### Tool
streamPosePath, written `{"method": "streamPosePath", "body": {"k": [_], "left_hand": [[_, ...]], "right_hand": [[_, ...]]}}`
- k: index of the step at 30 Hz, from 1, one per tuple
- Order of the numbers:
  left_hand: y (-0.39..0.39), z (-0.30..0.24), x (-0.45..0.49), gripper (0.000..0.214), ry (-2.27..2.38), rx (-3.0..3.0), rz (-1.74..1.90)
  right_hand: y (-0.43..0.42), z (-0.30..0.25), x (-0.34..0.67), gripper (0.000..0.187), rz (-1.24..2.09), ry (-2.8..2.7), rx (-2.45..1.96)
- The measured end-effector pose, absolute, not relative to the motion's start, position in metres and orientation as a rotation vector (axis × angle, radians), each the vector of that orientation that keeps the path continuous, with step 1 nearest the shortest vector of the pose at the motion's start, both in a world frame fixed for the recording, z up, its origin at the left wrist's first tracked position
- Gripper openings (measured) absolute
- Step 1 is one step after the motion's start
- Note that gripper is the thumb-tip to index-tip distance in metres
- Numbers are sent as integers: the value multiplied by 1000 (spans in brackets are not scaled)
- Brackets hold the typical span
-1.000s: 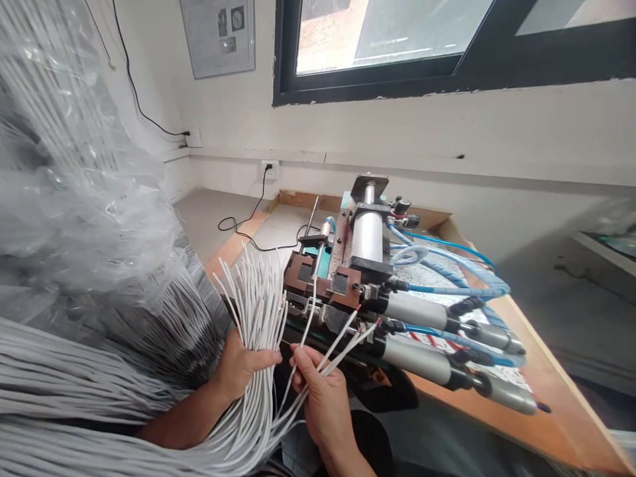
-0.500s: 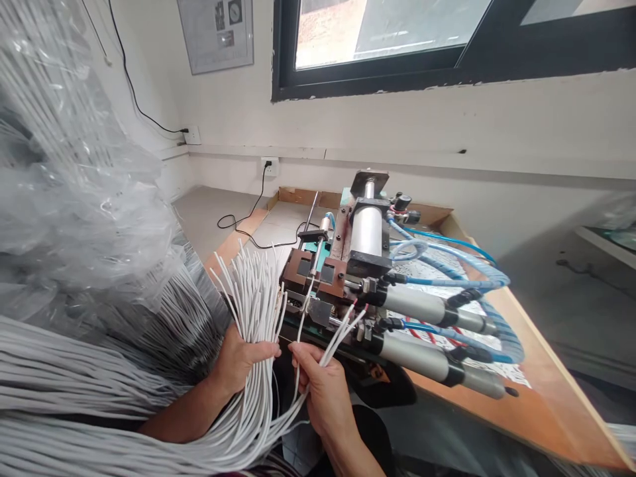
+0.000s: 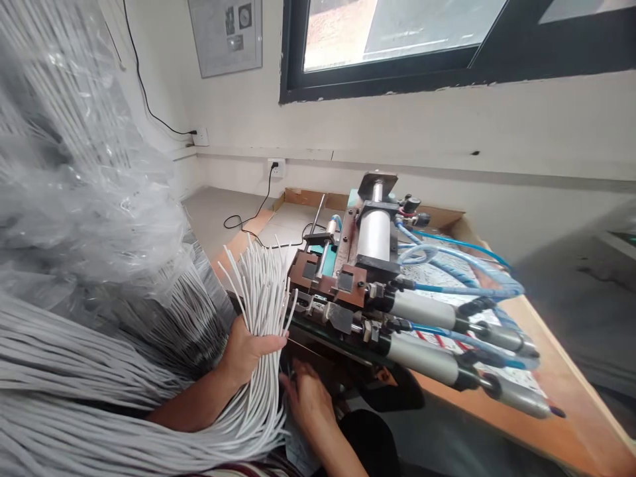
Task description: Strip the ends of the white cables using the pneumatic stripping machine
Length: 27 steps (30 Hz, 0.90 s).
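Observation:
My left hand [image 3: 246, 354] is closed around a thick bundle of white cables [image 3: 263, 291] whose cut ends fan upward beside the machine. My right hand [image 3: 305, 397] is low, under the front edge of the pneumatic cable machine [image 3: 348, 285], its fingers curled and partly hidden; I cannot make out anything in them. The machine has brown clamp blocks, a white vertical cylinder [image 3: 373, 235] and two grey horizontal cylinders [image 3: 432, 311] with blue air hoses [image 3: 477, 288].
A large heap of white cables [image 3: 74, 397] under clear plastic wrap [image 3: 84, 199] fills the left. The machine stands on a wooden table [image 3: 561, 397]. A black cord [image 3: 248, 222] runs to a wall socket. A window is above.
My right hand has dropped from in front of the machine's clamp to below its front edge, and the few cables it held up are no longer in it. The left hand keeps its bundle.

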<state>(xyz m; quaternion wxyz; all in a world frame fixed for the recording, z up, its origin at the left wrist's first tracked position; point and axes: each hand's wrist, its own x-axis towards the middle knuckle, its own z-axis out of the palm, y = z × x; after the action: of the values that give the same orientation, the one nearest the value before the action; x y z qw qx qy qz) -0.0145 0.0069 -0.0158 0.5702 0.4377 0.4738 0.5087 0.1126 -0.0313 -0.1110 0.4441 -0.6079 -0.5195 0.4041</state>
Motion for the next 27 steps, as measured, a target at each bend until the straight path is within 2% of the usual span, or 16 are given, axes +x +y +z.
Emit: {"method": "streamPosePath", "body": {"k": [3,7,11,17,27], "left_hand": [[9,-14,-12,29,1105,1048,1209],[14,-12,-9,21,1095,1076,1217],[19,-7,-9,13,1079,1054,1200],[25,-1,-6,22,1080,969,1252],[29,3,-1,22,1111,1006,1287]], "right_hand": [[-25,-76,113,20,1072,-1278,-1202],[-17,-45,109,15,1216,-1057,-1046],[-14,-49,105,19,1278,-805,-1002],[-11,-48,107,21,1419,-450,-894],[0,-39,111,29,1569,-273,-842]]}}
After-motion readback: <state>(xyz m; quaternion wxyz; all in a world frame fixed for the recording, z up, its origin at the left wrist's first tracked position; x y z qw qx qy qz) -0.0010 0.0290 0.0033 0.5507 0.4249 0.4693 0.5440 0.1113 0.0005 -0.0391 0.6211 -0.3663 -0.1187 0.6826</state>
